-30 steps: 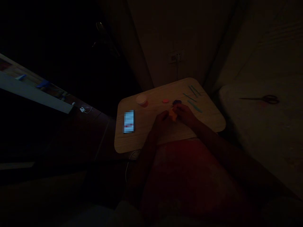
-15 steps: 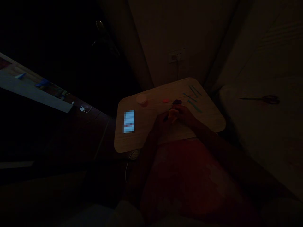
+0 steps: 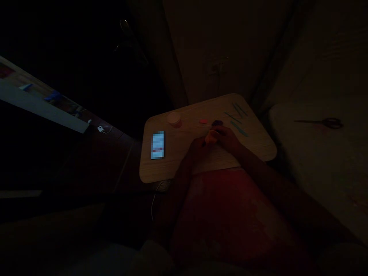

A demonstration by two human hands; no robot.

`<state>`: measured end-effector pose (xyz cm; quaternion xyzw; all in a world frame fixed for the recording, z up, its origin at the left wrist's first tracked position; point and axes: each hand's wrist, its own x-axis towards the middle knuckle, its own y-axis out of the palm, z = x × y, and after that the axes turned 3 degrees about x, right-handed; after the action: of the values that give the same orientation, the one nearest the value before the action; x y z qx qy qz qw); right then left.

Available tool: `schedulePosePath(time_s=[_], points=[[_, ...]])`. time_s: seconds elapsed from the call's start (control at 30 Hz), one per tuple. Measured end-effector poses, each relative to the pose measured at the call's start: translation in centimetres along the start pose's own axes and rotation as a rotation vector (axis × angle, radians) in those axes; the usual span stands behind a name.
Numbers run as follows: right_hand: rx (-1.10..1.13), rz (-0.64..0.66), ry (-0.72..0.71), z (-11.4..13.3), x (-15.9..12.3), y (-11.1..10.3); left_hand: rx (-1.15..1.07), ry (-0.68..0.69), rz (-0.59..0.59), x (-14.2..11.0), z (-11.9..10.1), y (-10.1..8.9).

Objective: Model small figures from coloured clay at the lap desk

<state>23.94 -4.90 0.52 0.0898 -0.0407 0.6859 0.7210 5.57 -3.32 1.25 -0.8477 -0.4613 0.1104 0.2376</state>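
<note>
Both my hands meet over a small wooden table. My left hand and my right hand close around a lump of orange modelling clay, which shows only in part between them. A dark lump of clay lies just beyond my right fingers. Farther off sit a flat red-orange clay disc, a pale round tub and several thin teal plastic sculpting tools. The low light hides my fingers' detail.
A phone with a blurred screen lies on the table's left side. To the right, scissors rest on a pale cushion. A wall socket is behind the table, and a cable hangs below its near edge.
The whole view has shifted slightly, so the table sits a little farther right. My hands remain together around the orange clay, with no clear change in hold.
</note>
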Motion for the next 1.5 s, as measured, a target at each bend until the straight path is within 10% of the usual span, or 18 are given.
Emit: schedulePosePath(time_s=[0.63, 1.07, 1.5], points=[[-0.128, 0.077, -0.015, 0.5, -0.3, -0.4, 0.035, 0.039, 0.079, -0.1, -0.3, 0.0], [0.075, 0.002, 0.037, -0.1, -0.2, 0.1, -0.199, -0.085, -0.499, 1.0, 0.2, -0.5], [0.061, 0.068, 0.034, 0.2, -0.3, 0.3, -0.231, 0.023, -0.318, 0.9, 0.2, -0.3]])
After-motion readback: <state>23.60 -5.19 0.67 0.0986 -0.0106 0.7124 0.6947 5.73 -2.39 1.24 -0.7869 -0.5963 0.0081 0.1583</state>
